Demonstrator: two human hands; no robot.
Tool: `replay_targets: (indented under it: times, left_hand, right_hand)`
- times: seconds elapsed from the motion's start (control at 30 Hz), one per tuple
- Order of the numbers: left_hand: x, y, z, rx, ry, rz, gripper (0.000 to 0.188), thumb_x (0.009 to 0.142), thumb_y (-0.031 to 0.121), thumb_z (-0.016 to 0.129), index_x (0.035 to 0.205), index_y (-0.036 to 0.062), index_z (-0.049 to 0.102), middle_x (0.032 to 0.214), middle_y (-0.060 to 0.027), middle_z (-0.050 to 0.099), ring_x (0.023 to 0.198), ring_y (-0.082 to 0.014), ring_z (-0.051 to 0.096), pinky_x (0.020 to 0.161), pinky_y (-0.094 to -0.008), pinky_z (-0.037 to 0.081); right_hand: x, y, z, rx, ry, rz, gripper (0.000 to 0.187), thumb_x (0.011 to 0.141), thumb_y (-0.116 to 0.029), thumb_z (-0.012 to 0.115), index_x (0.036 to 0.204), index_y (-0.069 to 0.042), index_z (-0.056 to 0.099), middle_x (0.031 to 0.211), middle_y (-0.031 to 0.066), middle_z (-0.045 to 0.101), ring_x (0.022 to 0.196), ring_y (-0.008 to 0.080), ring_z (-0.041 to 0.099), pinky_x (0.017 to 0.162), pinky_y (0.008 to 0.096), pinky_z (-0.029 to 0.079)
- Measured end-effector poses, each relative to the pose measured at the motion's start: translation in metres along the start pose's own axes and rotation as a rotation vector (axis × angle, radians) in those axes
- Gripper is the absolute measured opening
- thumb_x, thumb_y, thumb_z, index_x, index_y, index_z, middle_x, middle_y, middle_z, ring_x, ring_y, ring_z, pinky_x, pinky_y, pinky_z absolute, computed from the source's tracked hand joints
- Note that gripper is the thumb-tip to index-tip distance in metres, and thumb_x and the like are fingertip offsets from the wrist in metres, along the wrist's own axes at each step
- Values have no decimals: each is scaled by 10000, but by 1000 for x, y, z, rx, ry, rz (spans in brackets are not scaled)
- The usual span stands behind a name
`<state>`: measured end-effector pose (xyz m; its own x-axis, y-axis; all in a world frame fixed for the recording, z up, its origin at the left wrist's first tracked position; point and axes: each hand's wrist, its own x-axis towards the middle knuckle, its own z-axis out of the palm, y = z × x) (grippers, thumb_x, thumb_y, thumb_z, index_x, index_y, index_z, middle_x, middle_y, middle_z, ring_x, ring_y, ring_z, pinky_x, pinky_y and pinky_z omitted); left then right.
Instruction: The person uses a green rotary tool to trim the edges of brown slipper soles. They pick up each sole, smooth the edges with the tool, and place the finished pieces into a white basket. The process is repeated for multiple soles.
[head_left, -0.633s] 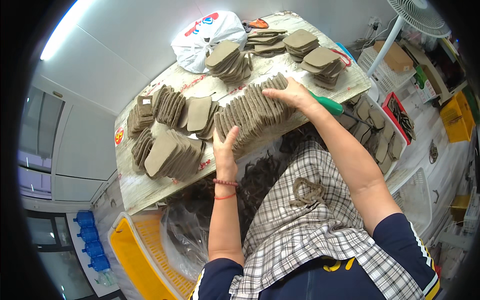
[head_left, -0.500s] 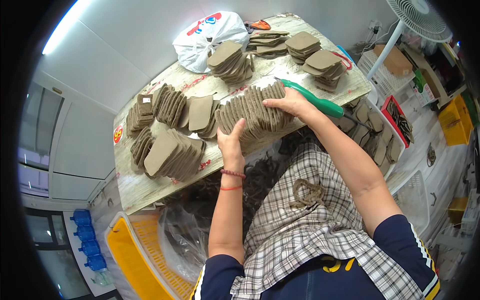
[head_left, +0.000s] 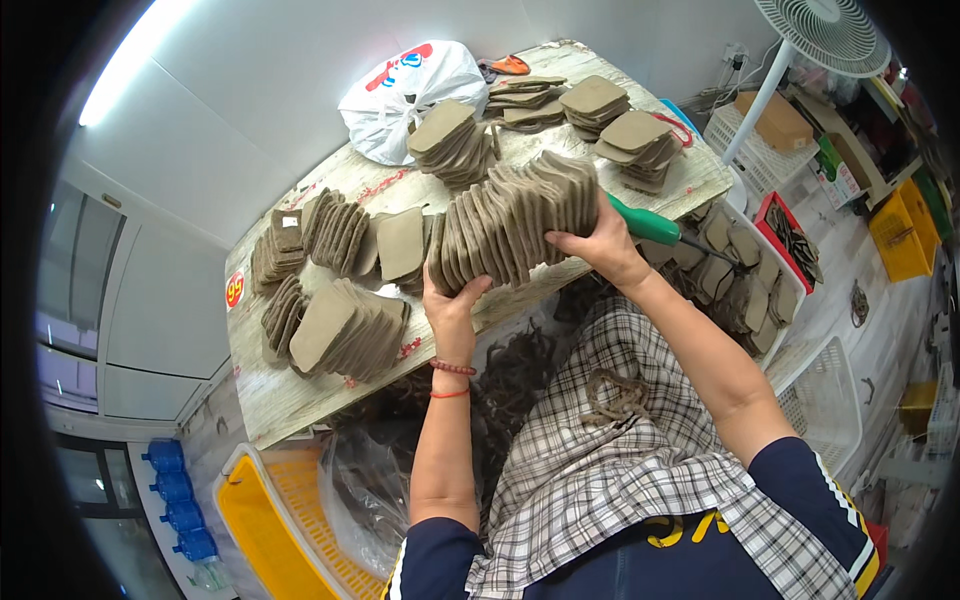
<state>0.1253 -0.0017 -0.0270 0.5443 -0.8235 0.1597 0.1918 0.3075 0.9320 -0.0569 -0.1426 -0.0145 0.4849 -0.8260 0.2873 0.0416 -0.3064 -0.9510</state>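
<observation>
Between my two hands is a long row of grey-brown, rounded flat pads [head_left: 515, 222], standing on edge like a fanned deck. My left hand [head_left: 452, 315] closes on the row's left end, thumb along the front. At its right end my right hand [head_left: 606, 250] grips, thumb in front and the other fingers hidden behind. The row leans up off the table [head_left: 262, 402] at its right side. Beside my right hand lies a tool with a green handle [head_left: 650, 225], its left part hidden. Just left of the row stands a smaller stack of similar pads [head_left: 401, 243].
More pad stacks [head_left: 345, 325] cover the table's left and far parts. A white plastic bag [head_left: 415, 95] stands at the back. Below right is a basket of pads [head_left: 765, 300]; below left, a yellow basket [head_left: 270, 510]. A white fan [head_left: 830, 35] stands far right.
My hands have squeezed the row of pads together and raised its right side. The green-handled tool is now more hidden behind the row and my right hand.
</observation>
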Motion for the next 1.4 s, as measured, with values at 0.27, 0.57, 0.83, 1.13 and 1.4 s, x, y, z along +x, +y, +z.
replay_targets:
  times: [0.27, 0.57, 0.83, 1.13, 1.4]
  left_hand:
    - [5, -28, -36, 251, -143, -4, 883, 656, -41, 798, 1394, 28, 318, 1259, -97, 533, 1123, -226, 551, 975, -326, 439]
    - [-10, -19, -14, 825, -26, 55, 652, 742, -94, 579, 1357, 96, 472, 1148, -161, 523, 1072, -325, 541, 999, -400, 406]
    - [-23, 31, 73, 1459, -383, 590, 664, 795, -162, 469, 1386, 140, 486, 1130, -172, 472, 965, -278, 582, 906, -385, 489]
    - [-156, -87, 393, 156, -901, -290, 462, 839, 59, 711, 1229, -44, 486, 1170, -121, 570, 1033, -178, 550, 922, -295, 440]
    - [-297, -250, 519, 210, -1226, -742, 558, 805, 63, 726, 1244, -67, 407, 1135, -151, 572, 1001, -205, 570, 880, -323, 469]
  right_hand:
    - [-25, 55, -4, 11, 1, -165, 1058, 608, -283, 905, 1429, -15, 295, 1384, 159, 417, 1289, 267, 400, 1092, 392, 319]
    - [-28, 42, 24, 140, 134, -117, 1130, 561, -544, 859, 1392, 24, 345, 1349, 246, 451, 1276, 354, 435, 1066, 392, 350]
    - [-105, -44, -94, 72, 523, 128, 1041, 615, -538, 828, 1359, 16, 355, 1238, 241, 548, 1149, 396, 545, 974, 422, 439]
    - [-313, -19, -295, 59, 1221, 202, 778, 715, -355, 819, 1285, 35, 461, 1177, 163, 607, 1085, 243, 588, 951, 344, 452]
    - [-501, 67, -399, 177, 1652, 350, 758, 783, -362, 769, 1325, 58, 445, 1238, 175, 565, 1127, 246, 555, 977, 336, 428]
